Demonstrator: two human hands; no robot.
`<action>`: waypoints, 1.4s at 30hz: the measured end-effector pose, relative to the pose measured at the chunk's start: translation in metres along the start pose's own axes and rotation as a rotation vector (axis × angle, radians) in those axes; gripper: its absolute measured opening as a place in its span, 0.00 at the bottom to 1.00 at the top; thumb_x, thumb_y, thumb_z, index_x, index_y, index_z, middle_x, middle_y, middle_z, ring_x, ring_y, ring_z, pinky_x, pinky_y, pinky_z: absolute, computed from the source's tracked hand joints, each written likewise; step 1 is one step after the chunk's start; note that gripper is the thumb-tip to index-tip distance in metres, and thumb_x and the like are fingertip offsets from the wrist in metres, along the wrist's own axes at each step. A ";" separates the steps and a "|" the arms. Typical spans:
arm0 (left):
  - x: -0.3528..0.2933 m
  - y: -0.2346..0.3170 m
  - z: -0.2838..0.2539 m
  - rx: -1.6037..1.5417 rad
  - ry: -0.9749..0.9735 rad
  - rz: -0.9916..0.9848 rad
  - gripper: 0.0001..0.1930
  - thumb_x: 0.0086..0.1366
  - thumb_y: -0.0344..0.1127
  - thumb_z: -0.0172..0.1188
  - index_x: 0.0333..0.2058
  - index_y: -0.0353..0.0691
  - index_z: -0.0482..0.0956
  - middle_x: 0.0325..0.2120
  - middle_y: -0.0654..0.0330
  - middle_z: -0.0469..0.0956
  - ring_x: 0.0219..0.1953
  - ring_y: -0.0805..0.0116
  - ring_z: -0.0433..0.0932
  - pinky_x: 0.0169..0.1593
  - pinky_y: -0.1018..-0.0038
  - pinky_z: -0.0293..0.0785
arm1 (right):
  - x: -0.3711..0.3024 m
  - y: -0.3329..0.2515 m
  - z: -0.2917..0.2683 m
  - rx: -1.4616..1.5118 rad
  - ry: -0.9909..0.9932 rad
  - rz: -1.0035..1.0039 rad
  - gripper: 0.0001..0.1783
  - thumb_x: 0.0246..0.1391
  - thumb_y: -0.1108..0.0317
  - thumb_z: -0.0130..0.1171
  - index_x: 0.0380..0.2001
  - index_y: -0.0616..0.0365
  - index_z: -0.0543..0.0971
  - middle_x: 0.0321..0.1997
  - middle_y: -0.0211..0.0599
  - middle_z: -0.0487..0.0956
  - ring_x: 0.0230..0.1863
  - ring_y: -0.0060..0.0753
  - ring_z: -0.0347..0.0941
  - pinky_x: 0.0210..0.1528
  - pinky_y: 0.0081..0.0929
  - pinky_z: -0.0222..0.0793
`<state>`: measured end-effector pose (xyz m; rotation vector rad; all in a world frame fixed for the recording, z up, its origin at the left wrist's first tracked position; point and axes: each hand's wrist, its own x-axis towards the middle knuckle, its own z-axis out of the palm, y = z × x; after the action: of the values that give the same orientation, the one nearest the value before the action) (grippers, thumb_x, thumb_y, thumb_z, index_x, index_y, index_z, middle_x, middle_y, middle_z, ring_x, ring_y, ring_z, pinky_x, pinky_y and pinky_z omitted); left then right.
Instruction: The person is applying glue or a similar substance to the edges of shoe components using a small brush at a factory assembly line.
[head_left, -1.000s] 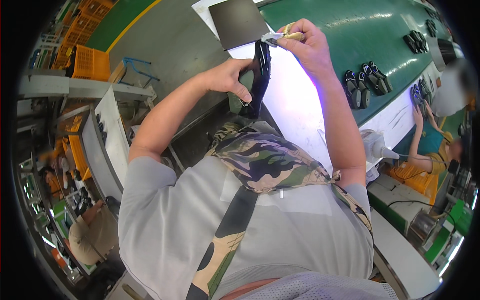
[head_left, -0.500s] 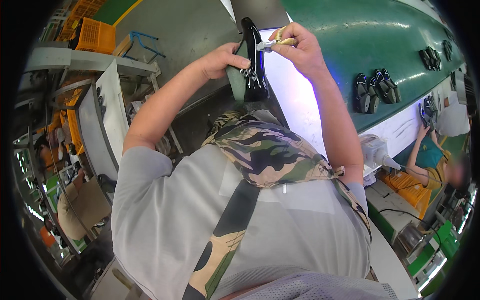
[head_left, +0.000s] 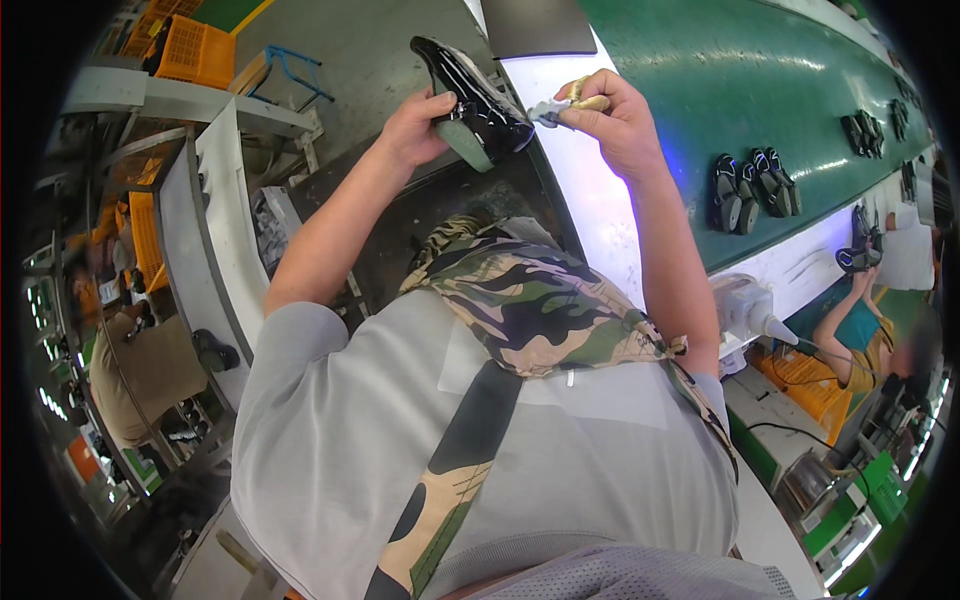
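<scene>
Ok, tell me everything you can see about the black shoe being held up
The black shoe is glossy, like patent leather, with a grey-green sole facing the person. It is tilted, one end pointing up-left. The left hand grips it from the side; the right hand holds a small tool at its other end, above the lit white table.

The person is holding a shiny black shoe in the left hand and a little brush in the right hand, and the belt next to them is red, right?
Not quite: the belt is green, not red, as the head view shows. The left hand does hold the black shoe, and the right hand a small brush.
</scene>
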<state>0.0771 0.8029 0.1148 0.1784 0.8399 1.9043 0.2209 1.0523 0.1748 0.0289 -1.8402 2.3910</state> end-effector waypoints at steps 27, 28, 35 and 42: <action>-0.108 0.031 0.009 0.775 0.542 0.696 0.31 0.43 0.28 0.75 0.48 0.34 0.72 0.39 0.61 0.75 0.44 0.70 0.73 0.53 0.74 0.67 | 0.060 0.058 0.117 0.176 0.254 0.261 0.11 0.45 0.77 0.69 0.31 0.62 0.77 0.28 0.29 0.77 0.27 0.19 0.71 0.31 0.18 0.66; -0.119 0.037 0.011 0.732 0.535 0.731 0.29 0.46 0.27 0.73 0.48 0.35 0.73 0.39 0.61 0.76 0.45 0.70 0.73 0.53 0.74 0.68 | 0.063 0.060 0.119 0.190 0.231 0.252 0.11 0.45 0.77 0.69 0.32 0.62 0.77 0.29 0.29 0.78 0.28 0.20 0.72 0.32 0.18 0.66; -0.246 0.119 -0.020 0.534 0.967 0.793 0.26 0.50 0.32 0.72 0.47 0.33 0.73 0.39 0.58 0.79 0.41 0.67 0.79 0.47 0.70 0.76 | 0.060 0.079 0.102 0.302 0.207 0.350 0.10 0.50 0.77 0.66 0.34 0.59 0.75 0.31 0.29 0.77 0.30 0.21 0.72 0.32 0.18 0.66; -0.428 0.208 -0.126 0.549 1.597 0.466 0.23 0.53 0.40 0.72 0.45 0.37 0.77 0.36 0.58 0.81 0.36 0.64 0.82 0.41 0.59 0.81 | 0.020 0.103 0.045 0.222 0.326 0.419 0.10 0.50 0.78 0.65 0.33 0.58 0.74 0.28 0.30 0.76 0.26 0.22 0.70 0.31 0.19 0.69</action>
<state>0.0719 0.3292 0.2497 -1.0511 2.5168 1.9328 0.1873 0.9845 0.0889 -0.7488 -1.5439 2.6486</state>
